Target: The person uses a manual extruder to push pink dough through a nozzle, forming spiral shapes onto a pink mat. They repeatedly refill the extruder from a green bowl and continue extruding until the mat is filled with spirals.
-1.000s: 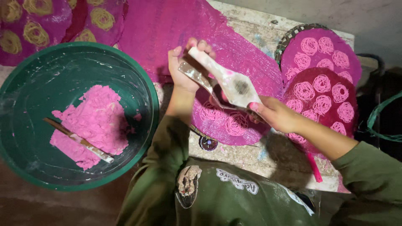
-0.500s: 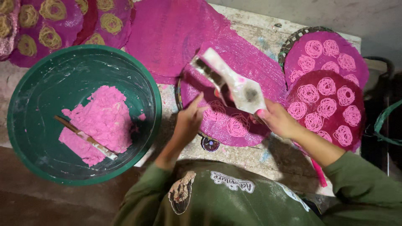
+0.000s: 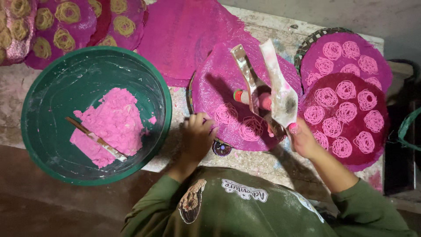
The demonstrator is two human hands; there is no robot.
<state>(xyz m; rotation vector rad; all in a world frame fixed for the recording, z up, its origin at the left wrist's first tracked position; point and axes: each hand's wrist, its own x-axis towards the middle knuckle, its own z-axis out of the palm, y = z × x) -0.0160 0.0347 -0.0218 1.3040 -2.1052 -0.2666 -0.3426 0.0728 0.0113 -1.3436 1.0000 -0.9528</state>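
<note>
My right hand [image 3: 301, 138] grips a metal dough press [image 3: 268, 85] with its two long handles spread apart, a pink lump between them. The press hangs over a round pink mat [image 3: 219, 83] that carries two pink noodle swirls [image 3: 239, 120]. My left hand [image 3: 198, 135] rests on the near edge of that mat, fingers curled on its rim. A green bowl [image 3: 52, 79] at the left holds pink dough [image 3: 115, 123] with a flat stick [image 3: 96, 139] lying on it.
Two round mats with several pink swirls [image 3: 346, 101] lie to the right of the press. Mats with yellow swirls [image 3: 57, 22] sit at the top left, and a bare pink mat [image 3: 184, 30] lies beyond. All rest on a worn stone bench [image 3: 272, 26].
My left hand let go of the press and dropped to the mat's near edge. The press handles swung apart and now stand upright over the mat, held by my right hand alone.
</note>
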